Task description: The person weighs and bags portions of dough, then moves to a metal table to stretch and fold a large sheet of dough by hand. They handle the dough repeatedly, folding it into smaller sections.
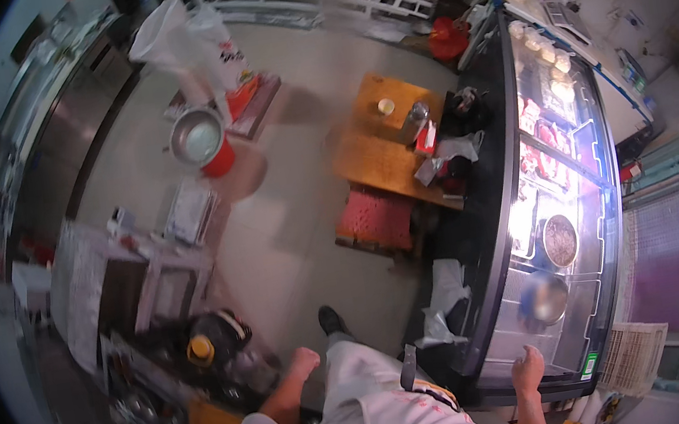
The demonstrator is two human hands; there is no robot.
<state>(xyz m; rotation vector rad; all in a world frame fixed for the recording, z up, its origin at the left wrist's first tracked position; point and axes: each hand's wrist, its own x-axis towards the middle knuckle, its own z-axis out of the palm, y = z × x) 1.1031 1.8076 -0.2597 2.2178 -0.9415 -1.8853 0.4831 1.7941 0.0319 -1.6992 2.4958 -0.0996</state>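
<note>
My left hand [303, 361] hangs beside my left leg, its fingers curled in and nothing showing in them. It is nearest to a dark round-bodied vessel with a yellow cap [200, 349]. My right hand [528, 368] is over the near end of a lit glass display case [510, 222], fingers loosely curled and holding nothing I can see. Whether it touches the glass I cannot tell. Inside the case, a blurred round bowl [544, 301] is closest to that hand. Beyond it are a round pan of dark food [561, 240] and several trays of red meat [546, 137].
An orange wooden table [383, 148] with a red-topped stool [374, 219] stands ahead. A metal pot [197, 137] rests on a red bucket [218, 162], near white sacks [224, 54]. Steel counters [75, 120] line the left. A plastic bag [441, 324] lies by the case.
</note>
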